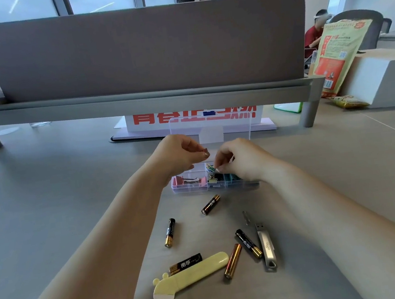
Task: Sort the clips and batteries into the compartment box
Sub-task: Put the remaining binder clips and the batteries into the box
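Fingertips (218, 169) of the right hand (240, 162) are pinching coloured clips (209, 167) inside the compartment box (196, 190) at frame centre; the left hand (179, 156) is curling above it, contents unclear. Batteries (210, 204) are waiting lower centre. Releasing low, inside one cell, is looking wisest.

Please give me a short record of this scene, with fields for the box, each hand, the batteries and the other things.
box: clear, lid open, on table
inside: binder clips, paper clips
left hand: curled above box; load unclear
right hand: pinches paper clips in box
batteries: several on table, outside box
other: loose clip, USB stick, yellow case
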The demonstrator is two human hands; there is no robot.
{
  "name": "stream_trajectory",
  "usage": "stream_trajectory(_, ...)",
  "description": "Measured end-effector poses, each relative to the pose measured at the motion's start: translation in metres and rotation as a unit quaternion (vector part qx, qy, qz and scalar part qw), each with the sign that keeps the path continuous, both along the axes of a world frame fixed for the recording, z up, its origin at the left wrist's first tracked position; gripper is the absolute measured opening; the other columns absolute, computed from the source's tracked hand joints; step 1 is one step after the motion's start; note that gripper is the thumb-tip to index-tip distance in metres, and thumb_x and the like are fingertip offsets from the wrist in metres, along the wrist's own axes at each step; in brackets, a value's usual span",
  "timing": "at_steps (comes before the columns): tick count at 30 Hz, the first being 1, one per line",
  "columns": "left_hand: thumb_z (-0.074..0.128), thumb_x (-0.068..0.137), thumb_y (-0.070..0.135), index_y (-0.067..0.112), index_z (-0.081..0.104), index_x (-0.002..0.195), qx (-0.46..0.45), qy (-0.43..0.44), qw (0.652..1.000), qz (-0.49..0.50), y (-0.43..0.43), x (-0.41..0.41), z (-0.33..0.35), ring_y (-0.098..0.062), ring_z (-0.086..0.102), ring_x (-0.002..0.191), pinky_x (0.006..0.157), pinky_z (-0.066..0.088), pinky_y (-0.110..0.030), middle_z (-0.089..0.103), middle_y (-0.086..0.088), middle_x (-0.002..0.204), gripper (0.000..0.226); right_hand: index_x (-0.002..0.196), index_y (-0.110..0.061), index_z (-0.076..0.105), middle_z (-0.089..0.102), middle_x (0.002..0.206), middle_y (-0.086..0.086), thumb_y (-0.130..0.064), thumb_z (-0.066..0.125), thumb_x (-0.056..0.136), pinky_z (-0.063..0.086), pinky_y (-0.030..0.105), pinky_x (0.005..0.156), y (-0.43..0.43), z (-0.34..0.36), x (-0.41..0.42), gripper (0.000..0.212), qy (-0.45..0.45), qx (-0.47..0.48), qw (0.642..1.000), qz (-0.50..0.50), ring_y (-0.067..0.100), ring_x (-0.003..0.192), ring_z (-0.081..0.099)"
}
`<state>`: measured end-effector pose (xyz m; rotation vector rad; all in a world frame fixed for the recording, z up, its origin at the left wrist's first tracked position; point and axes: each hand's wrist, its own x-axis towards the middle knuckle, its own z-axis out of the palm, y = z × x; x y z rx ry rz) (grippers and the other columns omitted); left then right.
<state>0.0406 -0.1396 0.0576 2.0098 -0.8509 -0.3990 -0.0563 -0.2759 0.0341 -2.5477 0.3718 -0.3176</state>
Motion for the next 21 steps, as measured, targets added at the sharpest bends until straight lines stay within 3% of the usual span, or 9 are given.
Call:
stream_trajectory(7, 0.061, 0.088, 0.008, 0.016, 0.073, 0.101, 0.102, -0.115, 0.981, -0.114, -0.003, -0.01, -0.002, -0.004, 0.059, 0.071, 0.065, 0.048, -0.009, 0.067, 0.008, 0.084, 0.019, 0.087, -0.013, 0.069, 0.063, 0.075, -0.009, -0.013, 0.065, 0.087, 0.042, 0.017, 0.063, -0.015, 0.006, -0.006, 0.004, -0.075, 0.092, 0.992, -0.048, 0.004, 0.071, 0.056)
stream_trajectory(13, 0.062, 0.087, 0.007, 0.017, 0.067, 0.094, 0.105, -0.171, 0.971, -0.131, -0.007, -0.011, -0.009, -0.01, 0.064, 0.083, 0.081, 0.051, -0.02, 0.069, 0.001, 0.094, 0.013, 0.091, -0.014, 0.069, 0.064, 0.08, -0.007, -0.017, 0.063, 0.088, 0.045, 0.019, 0.067, -0.015, 0.004, -0.005, 0.007, -0.077, 0.098, 0.991, -0.048, 0.004, 0.076, 0.058)
stream_trajectory(21, 0.059, 0.091, 0.01, 0.023, 0.073, 0.102, 0.106, -0.215, 0.965, -0.108, -0.018, -0.008, -0.023, -0.007, 0.059, 0.08, 0.073, 0.044, -0.017, 0.069, 0.005, 0.104, 0.022, 0.088, -0.015, 0.069, 0.063, 0.078, -0.01, -0.017, 0.062, 0.089, 0.044, 0.023, 0.07, -0.013, 0.003, -0.005, 0.007, -0.069, 0.093, 0.992, -0.044, 0.006, 0.076, 0.058)
